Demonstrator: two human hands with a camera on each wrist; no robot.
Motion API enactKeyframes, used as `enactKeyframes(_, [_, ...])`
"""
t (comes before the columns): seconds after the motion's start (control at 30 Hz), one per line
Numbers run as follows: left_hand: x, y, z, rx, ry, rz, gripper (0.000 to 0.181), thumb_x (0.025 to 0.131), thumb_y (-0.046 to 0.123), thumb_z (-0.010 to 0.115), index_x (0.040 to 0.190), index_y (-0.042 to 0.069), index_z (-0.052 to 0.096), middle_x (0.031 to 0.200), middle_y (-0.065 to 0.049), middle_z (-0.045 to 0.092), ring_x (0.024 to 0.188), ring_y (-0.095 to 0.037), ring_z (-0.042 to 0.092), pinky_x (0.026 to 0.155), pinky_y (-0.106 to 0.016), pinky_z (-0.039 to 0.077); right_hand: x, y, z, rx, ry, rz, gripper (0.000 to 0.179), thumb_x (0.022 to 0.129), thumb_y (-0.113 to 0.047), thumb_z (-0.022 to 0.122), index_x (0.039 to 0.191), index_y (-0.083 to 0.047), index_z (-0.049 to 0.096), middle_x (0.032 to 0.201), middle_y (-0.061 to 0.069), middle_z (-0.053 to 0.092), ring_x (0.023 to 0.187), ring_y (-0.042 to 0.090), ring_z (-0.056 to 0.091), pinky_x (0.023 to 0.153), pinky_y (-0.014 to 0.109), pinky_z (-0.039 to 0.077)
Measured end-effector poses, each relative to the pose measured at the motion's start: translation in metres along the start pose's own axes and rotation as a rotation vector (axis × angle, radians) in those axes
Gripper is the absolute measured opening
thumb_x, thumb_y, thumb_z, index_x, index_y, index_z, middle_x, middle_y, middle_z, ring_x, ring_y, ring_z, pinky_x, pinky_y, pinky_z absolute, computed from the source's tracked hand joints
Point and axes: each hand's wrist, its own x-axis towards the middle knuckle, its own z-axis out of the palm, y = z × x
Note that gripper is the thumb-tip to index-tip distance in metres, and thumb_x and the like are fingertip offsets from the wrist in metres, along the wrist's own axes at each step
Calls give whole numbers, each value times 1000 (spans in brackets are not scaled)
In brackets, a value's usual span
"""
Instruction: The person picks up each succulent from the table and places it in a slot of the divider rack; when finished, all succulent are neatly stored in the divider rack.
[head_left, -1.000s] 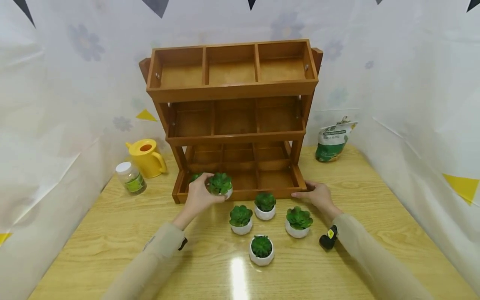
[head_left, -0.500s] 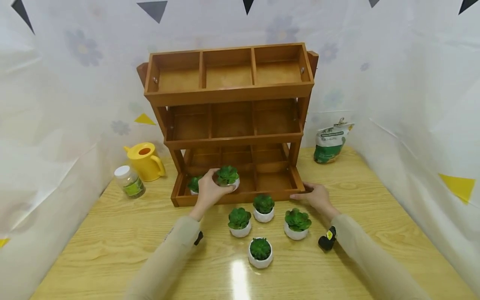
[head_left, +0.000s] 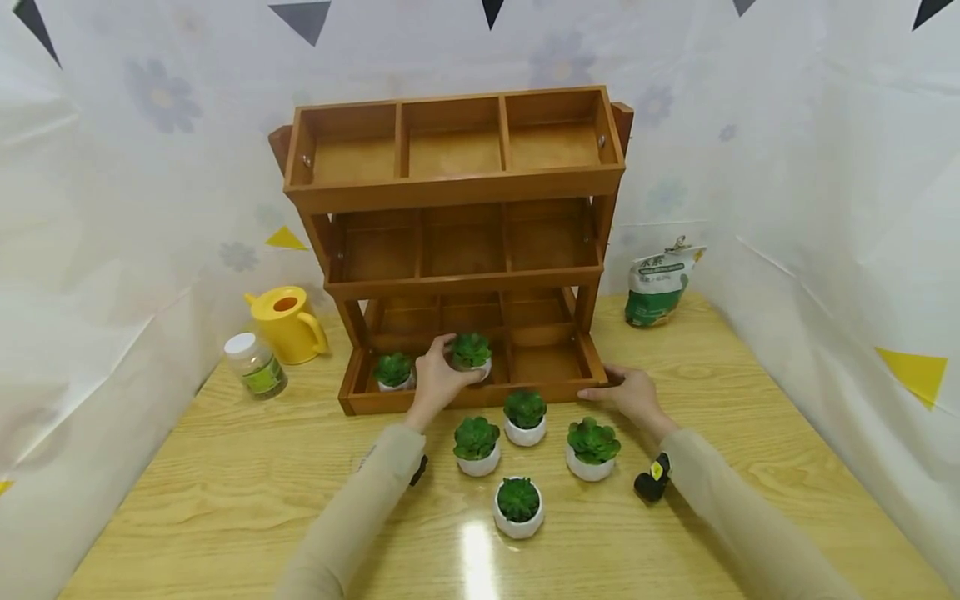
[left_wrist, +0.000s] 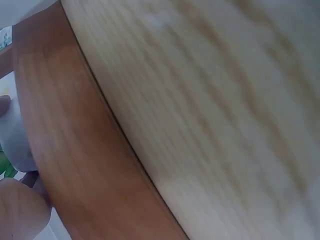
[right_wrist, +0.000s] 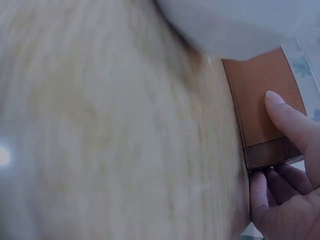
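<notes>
My left hand (head_left: 435, 382) pinches a potted succulent (head_left: 472, 351) in a white pot, at the middle compartment of the bottom tier of a three-tier wooden plant shelf (head_left: 457, 195). Whether the pot touches the compartment floor is hidden. In the left wrist view, only part of the white pot (left_wrist: 16, 142) and a fingertip show behind the front board. My right hand (head_left: 634, 397) grips the shelf's front right bottom corner, its thumb (right_wrist: 287, 116) on the front face and fingers around the end. Another succulent (head_left: 393, 372) sits in the bottom left compartment.
Several potted succulents stand on the table before the shelf, one (head_left: 525, 417) close to the front board and one (head_left: 518, 507) nearest me. A yellow watering can (head_left: 288, 325) and a lidded jar (head_left: 257, 367) stand left. A green-white bag (head_left: 660, 287) stands right.
My left hand has carried the succulent rightward from near the left compartment to the middle one. The succulent in the left compartment now shows fully. My right hand keeps its grip on the corner.
</notes>
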Motion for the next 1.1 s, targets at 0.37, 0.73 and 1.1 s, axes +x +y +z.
enactKeyframes(0.37, [2,0,7,-26,-81,-68,86,71,23,86,141,-1,42,134,-26,53,114,-34,60,90,-45,53,0,1,2,-11,6,-1,92,72,-47,81,142,0,44,142,23,46,133,40,40,109,52,33])
enactKeyframes(0.73, [6,-1,1,135,-141,-89,75,70,31,86,128,-4,54,111,-21,66,95,-33,63,79,-43,55,0,1,5,-8,2,-5,91,73,-47,81,142,0,44,142,23,47,132,40,42,108,51,36])
enactKeyframes(1.1, [11,0,-1,180,-207,-72,72,73,32,84,127,-6,54,108,-22,66,90,-31,64,75,-41,55,1,1,3,1,13,0,90,73,-46,81,142,0,44,142,23,47,134,40,39,111,53,30])
